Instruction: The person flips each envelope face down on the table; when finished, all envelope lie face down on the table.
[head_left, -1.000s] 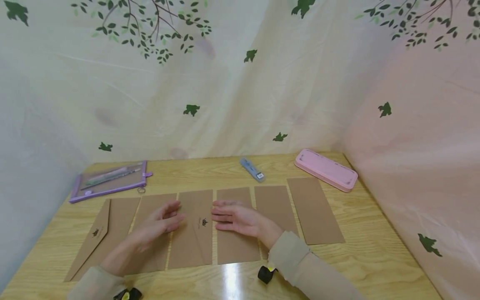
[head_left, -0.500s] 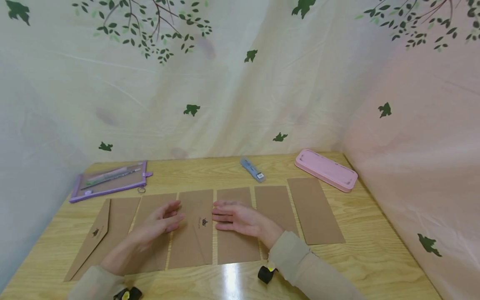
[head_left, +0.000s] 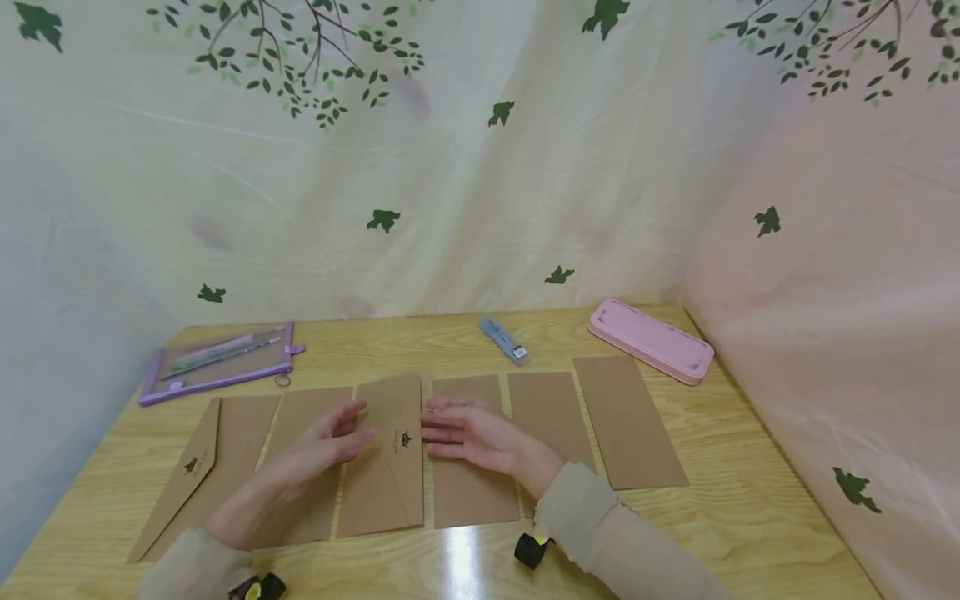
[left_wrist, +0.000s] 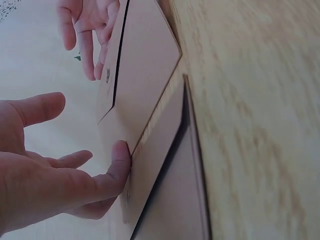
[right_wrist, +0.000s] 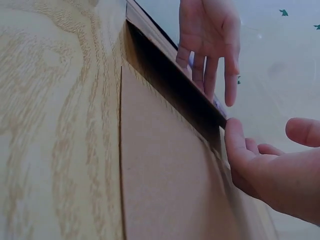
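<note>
A brown paper envelope point(head_left: 382, 492) with a small crown print lies in the middle of a row, its right edge tipped up off the table. Straight fingertips of my right hand point(head_left: 480, 433) are at that raised edge; in the right wrist view the same hand point(right_wrist: 275, 170) has its thumb well apart, and the envelope's underside point(right_wrist: 170, 75) is in shadow. My left hand point(head_left: 322, 446) hovers over the left side of the envelope with loosely bent fingers. In the left wrist view a fingertip of the left hand point(left_wrist: 65, 175) is right at an envelope edge.
More brown envelopes flank it: a flapped one point(head_left: 247, 442) and another point(head_left: 307, 500) leftward, several rightward, the last one point(head_left: 630, 425) slanted. Behind them are a purple-edged clear pouch point(head_left: 225, 358) with pens, a small blue pack point(head_left: 504, 339) and a pink case point(head_left: 651, 340).
The right edge of the middle envelope has come up off the table and shifted slightly left. Both hands have barely moved.
</note>
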